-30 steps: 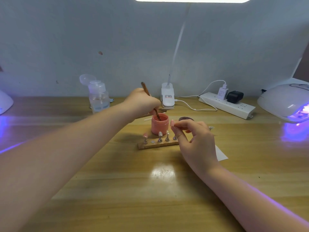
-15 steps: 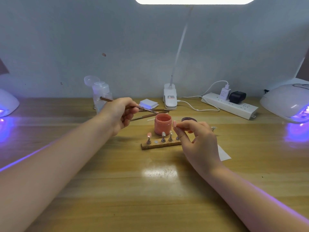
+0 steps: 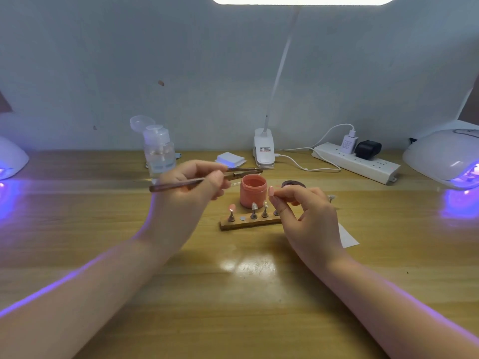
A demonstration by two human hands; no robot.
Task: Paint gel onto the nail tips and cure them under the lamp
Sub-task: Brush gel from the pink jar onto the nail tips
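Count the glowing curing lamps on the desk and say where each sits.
2. One curing lamp sits at the far left edge of the desk, mostly cut off; the other sits at the far right, beside the power strip. More may lie outside the view.

A bright overhead lamp (image 3: 303, 0) glares on the table (image 3: 248, 265); violet glow at both sides; wide-angle edges bend.

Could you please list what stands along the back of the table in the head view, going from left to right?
Left curing lamp → clear pump bottle → white pad stack → desk lamp base → power strip → right curing lamp.
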